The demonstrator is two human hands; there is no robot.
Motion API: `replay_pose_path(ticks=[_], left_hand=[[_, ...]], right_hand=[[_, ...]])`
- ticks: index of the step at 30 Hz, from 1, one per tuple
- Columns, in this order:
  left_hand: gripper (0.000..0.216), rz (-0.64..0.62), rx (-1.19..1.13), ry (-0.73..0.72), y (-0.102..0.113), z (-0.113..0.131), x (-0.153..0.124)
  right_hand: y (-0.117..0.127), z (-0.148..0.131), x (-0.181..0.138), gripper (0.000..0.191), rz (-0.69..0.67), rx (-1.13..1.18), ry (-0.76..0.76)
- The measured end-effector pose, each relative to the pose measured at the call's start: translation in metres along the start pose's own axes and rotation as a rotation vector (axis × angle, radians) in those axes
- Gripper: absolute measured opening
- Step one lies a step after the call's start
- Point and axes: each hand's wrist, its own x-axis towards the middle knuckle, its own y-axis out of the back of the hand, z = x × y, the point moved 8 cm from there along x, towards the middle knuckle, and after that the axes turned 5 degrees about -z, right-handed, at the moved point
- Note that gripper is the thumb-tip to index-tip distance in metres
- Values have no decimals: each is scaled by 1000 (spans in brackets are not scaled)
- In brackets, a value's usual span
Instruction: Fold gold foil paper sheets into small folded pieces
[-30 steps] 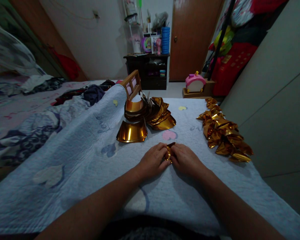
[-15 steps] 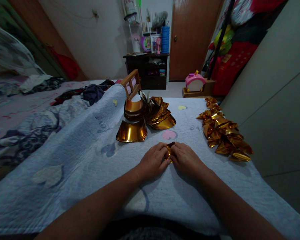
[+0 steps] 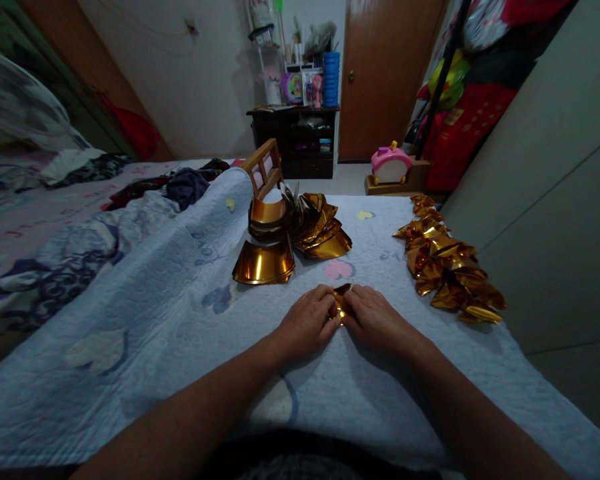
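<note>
Head view put the work right in front of us: taking the piece in hand as the middle of a clock face, with twelve pointing straight away from us, our left hand came in from about eight o'clock and our right hand from about four. Both were pinched on the same gold foil piece, close together but with a narrow strip of shiny foil showing between them, low over the pale blue quilt. Most of that piece was hidden by our fingers, so we could not tell how far its shaping had got; we judged it partly worked. At ten o'clock lay a neat stack of curved gold sheets, smooth and flat-faced, and beyond it, from eleven towards twelve, a looser heap of gold sheets fanned out, some of it crinkled. We took the smooth ones as left to do, though we could not count them. Between two and three o'clock, well apart from our hands, a long pile of creased, pointed gold pieces ran along the quilt's edge, which looked to us like the finished share. By our reckoning, then, plenty was done and plenty remained.
</note>
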Motion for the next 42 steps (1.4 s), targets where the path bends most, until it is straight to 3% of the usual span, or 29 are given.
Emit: replay_pose_path(ticks=[30,42], left_hand=[[12,-29,87,-11,-4,0,-2],[13,-18,158,-19,-8,3,-3]], right_hand=[[1,-3,1,13,10,-37,-41],[5,4,-3,25,5,-124,-135]])
